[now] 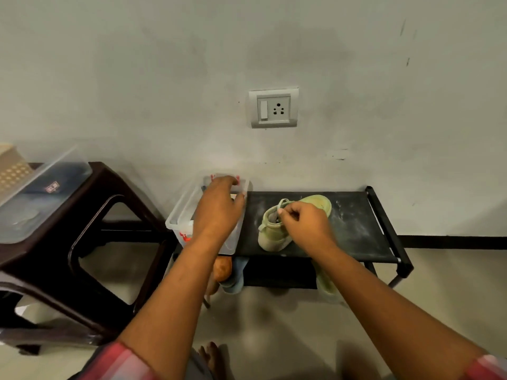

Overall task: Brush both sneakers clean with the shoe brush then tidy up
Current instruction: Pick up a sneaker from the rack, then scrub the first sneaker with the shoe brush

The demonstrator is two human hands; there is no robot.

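Head view: right hand (304, 223), pinch grip on sneaker (274, 238); left hand (219, 207) over clear box (177, 218), grip unclear

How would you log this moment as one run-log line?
left hand: fingers inside clear box | right hand: pinches sneaker collar | sneaker: upright on dusty black rack

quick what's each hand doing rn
Left hand: inside the clear plastic box, grip cannot be told.
Right hand: pinches the pale green fabric sneaker at its collar.
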